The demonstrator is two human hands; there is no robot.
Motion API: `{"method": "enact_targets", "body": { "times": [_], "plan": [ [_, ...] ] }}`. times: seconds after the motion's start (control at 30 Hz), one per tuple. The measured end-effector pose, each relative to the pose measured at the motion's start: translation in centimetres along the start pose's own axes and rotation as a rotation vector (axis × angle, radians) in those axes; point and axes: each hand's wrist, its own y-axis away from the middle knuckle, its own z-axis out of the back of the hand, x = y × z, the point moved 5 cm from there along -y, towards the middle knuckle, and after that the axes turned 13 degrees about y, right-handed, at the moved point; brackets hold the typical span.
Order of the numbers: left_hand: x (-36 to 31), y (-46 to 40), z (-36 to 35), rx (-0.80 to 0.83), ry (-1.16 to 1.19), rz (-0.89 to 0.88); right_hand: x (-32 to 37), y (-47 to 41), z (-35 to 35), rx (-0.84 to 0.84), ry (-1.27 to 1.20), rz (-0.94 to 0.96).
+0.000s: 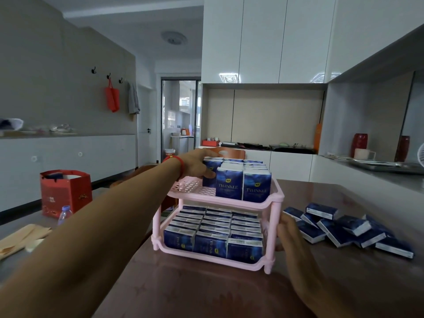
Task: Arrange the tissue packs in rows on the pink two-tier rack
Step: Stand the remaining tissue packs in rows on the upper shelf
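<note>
The left hand [197,165] is gripping a blue tissue pack [210,172] at the back of the pink plastic two-tier rack [270,204]; the right hand [290,232], fingers loosely curled, is steadying its post. Lower tier is looking full, three rows; upper needs its left row (about nine loose packs [348,230] are waiting on the brown table [206,290])

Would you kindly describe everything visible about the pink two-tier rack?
The pink two-tier rack looks like moulded plastic: two perforated trays joined by corner posts, standing upright on the brown table. Its lower tier is filled with rows of blue tissue packs; the upper tier is bare at its left front. The left hand holds a pack there, and the right hand rests against the rack's right side.
</note>
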Motion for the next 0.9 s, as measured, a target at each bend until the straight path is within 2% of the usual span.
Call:
{"method": "enact_targets", "body": {
  "times": [0.07, 0.2, 0.37, 0.47, 0.53, 0.6, 0.67, 0.7, 0.73, 0.8, 0.9],
  "plan": [
    [0.0, 0.1, -0.1, 0.013, 0.021, 0.009, 2.4, 1.8, 0.5, -0.047, 0.094, 0.029],
    [0.2, 0.3, -0.1, 0.027, 0.094, 0.039, 6.8, 5.8, -0.3, -0.026, 0.05, 0.151],
    [-0.3, 1.4, -0.2, 0.05, 0.102, 0.028, 6.7, 6.1, 0.2, -0.045, 0.082, 0.147],
    [-1.7, 3.1, -0.1, -0.012, 0.113, 0.004, 5.9, 5.9, 0.5, -0.065, 0.107, 0.161],
    [-2.7, 4.6, 0.8, -0.189, 0.074, -0.088, 5.9, 6.0, 0.8, -0.094, 0.103, 0.15],
    [-3.8, 6.5, 1.9, -0.503, -0.015, -0.246, 5.9, 5.9, 1.1, -0.124, 0.132, 0.12],
    [-5.3, 9.7, 1.2, -0.773, 0.022, -0.441, 5.7, 5.7, 1.1, -0.127, 0.177, 0.087],
    [-6.1, 11.6, 0.0, -0.84, 0.081, -0.539, 5.7, 5.7, 1.1, -0.136, 0.189, 0.056],
    [-7.2, 13.6, -1.9, -0.856, 0.126, -0.629, 5.5, 5.7, 1.3, -0.157, 0.205, 0.016],
    [-8.9, 17.0, -6.7, -0.758, 0.176, -0.762, 5.4, 5.9, 1.9, -0.208, 0.248, -0.051],
    [-8.9, 18.4, -14.6, -0.505, 0.239, -0.774, 5.0, 6.6, 3.8, -0.3, 0.337, -0.104]
  ]
}}
